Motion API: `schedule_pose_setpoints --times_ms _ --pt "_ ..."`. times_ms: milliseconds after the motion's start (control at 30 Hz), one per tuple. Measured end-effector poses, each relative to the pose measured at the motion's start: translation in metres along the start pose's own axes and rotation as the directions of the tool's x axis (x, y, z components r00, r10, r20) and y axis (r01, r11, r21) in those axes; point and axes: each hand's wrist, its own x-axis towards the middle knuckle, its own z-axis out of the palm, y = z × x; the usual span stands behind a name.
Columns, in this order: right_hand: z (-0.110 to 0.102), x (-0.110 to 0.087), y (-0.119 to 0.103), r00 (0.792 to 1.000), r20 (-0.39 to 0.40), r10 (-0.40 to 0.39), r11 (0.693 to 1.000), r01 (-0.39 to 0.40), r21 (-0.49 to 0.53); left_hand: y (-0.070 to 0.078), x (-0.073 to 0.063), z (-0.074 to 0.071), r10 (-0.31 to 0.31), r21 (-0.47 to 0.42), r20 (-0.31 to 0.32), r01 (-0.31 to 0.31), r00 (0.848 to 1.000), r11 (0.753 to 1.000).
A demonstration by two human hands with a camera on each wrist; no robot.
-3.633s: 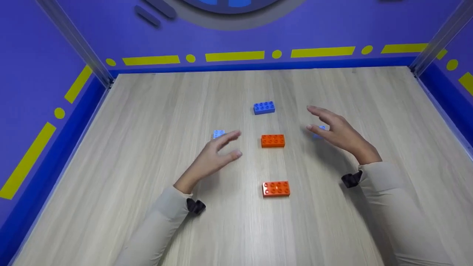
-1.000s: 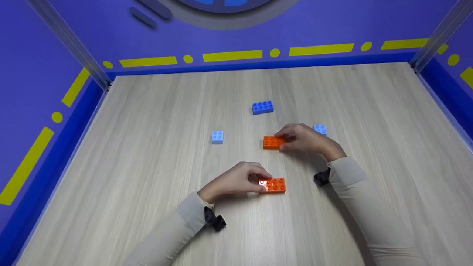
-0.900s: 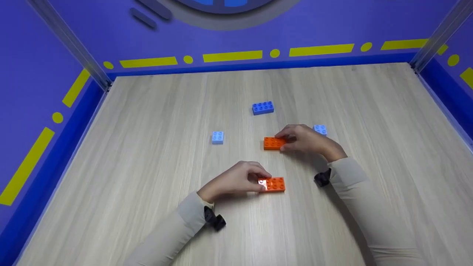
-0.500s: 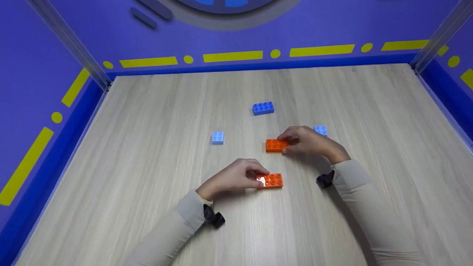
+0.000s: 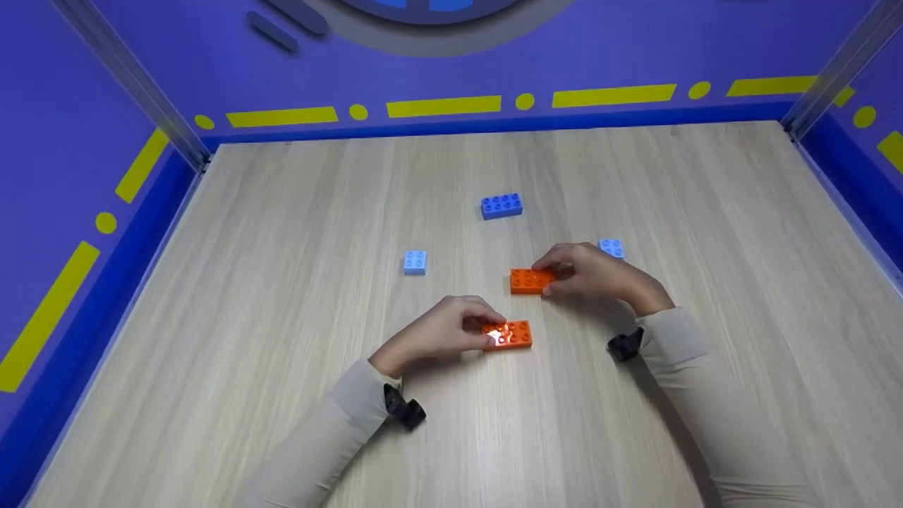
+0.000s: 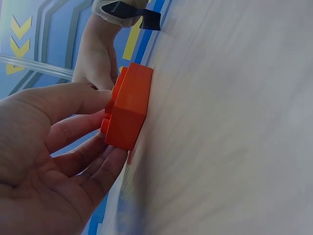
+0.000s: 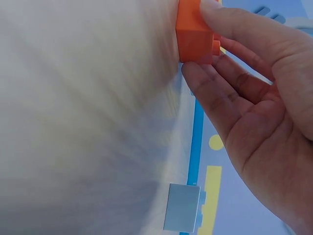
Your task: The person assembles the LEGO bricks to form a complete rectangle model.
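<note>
Two orange eight-stud toy bricks lie near the middle of the table, one in each hand. My left hand (image 5: pixel 439 331) pinches the nearer orange brick (image 5: pixel 515 335) by its left end, thumb on the near side and fingers on the far side. In the left wrist view that same brick (image 6: pixel 128 107) is studs-up, close to the tabletop. My right hand (image 5: pixel 596 275) pinches the right end of the farther orange brick (image 5: pixel 525 281). The right wrist view shows this brick (image 7: pixel 193 36) between thumb and fingers. The two bricks are apart, the left one nearer me.
A dark blue brick (image 5: pixel 501 207) lies farther back. One light blue four-stud brick (image 5: pixel 415 262) sits at left, another (image 5: pixel 611 248) just beyond my right hand, partly hidden. Blue-purple walls (image 5: pixel 451 77) bound the wooden table (image 5: pixel 296 233) at the back and sides.
Both hands first hovered open, then took hold of the orange bricks. Over the last second the left brick has moved away from me and leftward, the right one slightly toward me and rightward.
</note>
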Motion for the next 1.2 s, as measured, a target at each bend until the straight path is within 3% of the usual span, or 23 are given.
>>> schedule_pose_setpoints --times_ms 900,1200 --pt "0.001 -0.01 -0.002 0.999 0.025 0.029 0.999 -0.029 0.015 -0.006 0.002 -0.005 -0.035 -0.017 -0.132 0.034 0.991 0.999" --pt "0.001 -0.013 -0.002 1.0 0.026 0.009 1.0 -0.01 0.018 -0.007 0.004 -0.007 -0.09 -0.028 -0.138 0.087 0.986 0.996"
